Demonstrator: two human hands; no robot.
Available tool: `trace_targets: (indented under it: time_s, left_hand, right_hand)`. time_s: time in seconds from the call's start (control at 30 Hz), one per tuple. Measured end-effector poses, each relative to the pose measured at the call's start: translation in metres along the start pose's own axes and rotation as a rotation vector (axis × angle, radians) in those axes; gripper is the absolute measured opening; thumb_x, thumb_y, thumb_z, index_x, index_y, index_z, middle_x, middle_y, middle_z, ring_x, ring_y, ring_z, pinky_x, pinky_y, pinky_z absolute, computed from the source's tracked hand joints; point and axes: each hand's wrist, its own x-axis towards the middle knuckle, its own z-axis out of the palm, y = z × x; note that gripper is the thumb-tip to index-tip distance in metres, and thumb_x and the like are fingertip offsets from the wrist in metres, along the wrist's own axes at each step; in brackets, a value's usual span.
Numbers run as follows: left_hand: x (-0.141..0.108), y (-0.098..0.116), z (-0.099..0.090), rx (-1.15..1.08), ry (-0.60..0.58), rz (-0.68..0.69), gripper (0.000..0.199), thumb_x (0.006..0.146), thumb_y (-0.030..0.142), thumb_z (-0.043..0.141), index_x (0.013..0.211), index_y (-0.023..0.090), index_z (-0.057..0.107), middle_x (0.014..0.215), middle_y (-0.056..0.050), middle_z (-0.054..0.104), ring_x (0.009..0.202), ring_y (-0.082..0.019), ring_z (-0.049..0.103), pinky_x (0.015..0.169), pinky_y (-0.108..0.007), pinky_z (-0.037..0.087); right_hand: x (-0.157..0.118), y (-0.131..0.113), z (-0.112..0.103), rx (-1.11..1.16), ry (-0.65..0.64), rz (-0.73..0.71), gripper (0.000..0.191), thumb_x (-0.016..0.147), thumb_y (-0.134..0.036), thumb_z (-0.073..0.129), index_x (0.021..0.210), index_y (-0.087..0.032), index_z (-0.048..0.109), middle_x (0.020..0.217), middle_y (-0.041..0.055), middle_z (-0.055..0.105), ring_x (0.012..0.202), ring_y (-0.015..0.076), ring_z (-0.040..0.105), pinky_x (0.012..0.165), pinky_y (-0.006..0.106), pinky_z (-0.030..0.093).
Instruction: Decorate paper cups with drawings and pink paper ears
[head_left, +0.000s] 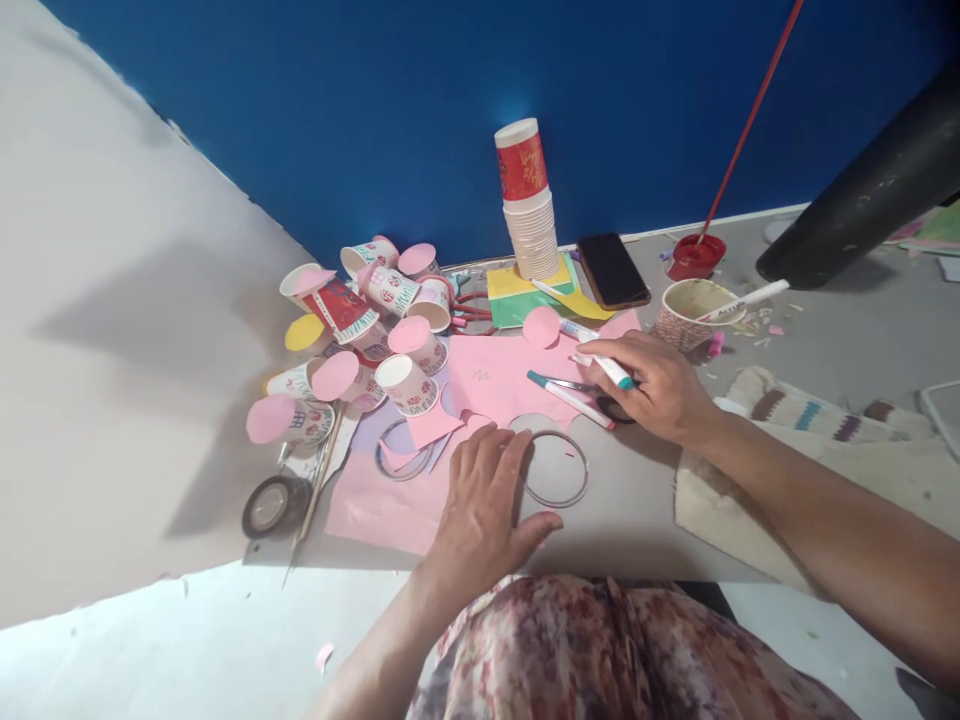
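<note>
1. Left hand (487, 490): fingers loosely spread, palm down, at the edge of a thin ring (587, 470).
2. Right hand (656, 385): pinching a teal-ended white marker (606, 369) above the pink paper sheet (510, 385).
3. Marker handling seems in hand; next calls for a steady pinch.

From afar I'm viewing a grey table (637, 510). Pink paper (382, 505) is lying by its near edge, a thin ring (587, 470) to the right, a cream cloth (712, 500) farther right. Farther back, a dark phone (613, 270) is lying flat; a red cup (694, 262) and a patterned cup (675, 322) are standing upright.
</note>
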Motion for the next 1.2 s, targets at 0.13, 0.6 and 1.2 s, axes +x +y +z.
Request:
trace_targets:
  time_s: [0.13,0.6,1.2]
  left_hand:
    - [0.011,0.003,0.007,-0.006,-0.015,-0.013,0.087,0.089,0.043,0.082,0.159,0.024,0.033,0.143,-0.020,0.058,0.138,-0.043,0.050,0.113,-0.065,0.041]
    - [0.015,0.002,0.002,-0.096,0.045,0.096,0.015,0.100,0.014,0.063,0.089,0.021,0.070,0.114,-0.009,0.069,0.129,-0.029,0.059,0.106,-0.049,0.051]
    - [0.039,-0.005,-0.014,0.195,-0.089,-0.096,0.024,0.103,0.013,0.052,0.123,0.019,0.062,0.132,-0.015,0.072,0.148,-0.039,0.052,0.115,-0.071,0.041]
  right_hand:
    - [0.003,-0.003,-0.006,0.035,0.072,0.098,0.027,0.105,-0.039,0.056,0.116,-0.026,0.077,0.111,0.0086,0.084,0.101,0.0283,0.077,0.094,0.045,0.058]
    - [-0.003,0.001,-0.002,0.104,0.036,0.119,0.022,0.109,-0.031,0.053,0.123,-0.026,0.069,0.086,0.0009,0.084,0.073,0.0196,0.079,0.072,0.031,0.060]
    - [-0.011,0.005,0.018,-0.341,-0.288,-0.045,0.027,0.100,-0.022,0.062,0.127,-0.019,0.066,0.110,0.0130,0.075,0.101,0.0324,0.065,0.082,0.043,0.051]
